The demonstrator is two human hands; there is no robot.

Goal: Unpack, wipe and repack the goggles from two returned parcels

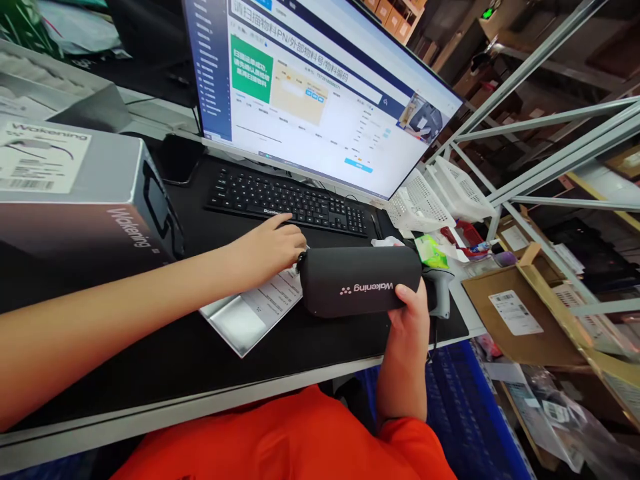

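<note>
Black Wakening case (363, 270): held lengthwise over the right part of the counter (310, 347), back from its front edge, lettering upside down to the wearer.
Right hand (413, 308): gripping the case's right end, thumb on the front face beside the lettering, its other fingers mostly hidden behind. This firm hold looks well placed to stop the case twisting.
Left hand (280, 245): at the case's left end, fingers partly curled, index stretched out; whether they pinch anything, I cannot tell.
Small dark tab (301, 262): at that left end, possibly a zip pull or loop; a pinch close to its root would likely give better control than one at the tip.
Keyboard (287, 200): toward the counter's back edge, close to the outstretched index; folding that finger in would avoid a stray key press.
Printed leaflet (245, 327): on the counter below the case's left end, one corner toward the front edge; its glossy surface may slide, so keeping the case raised seems wise.
Barcode scanner (441, 297): just beside the right hand, near the counter's right edge; a wide wrist swing could knock it.
Wakening box (85, 230): by the counter's left edge, well apart from the case.
</note>
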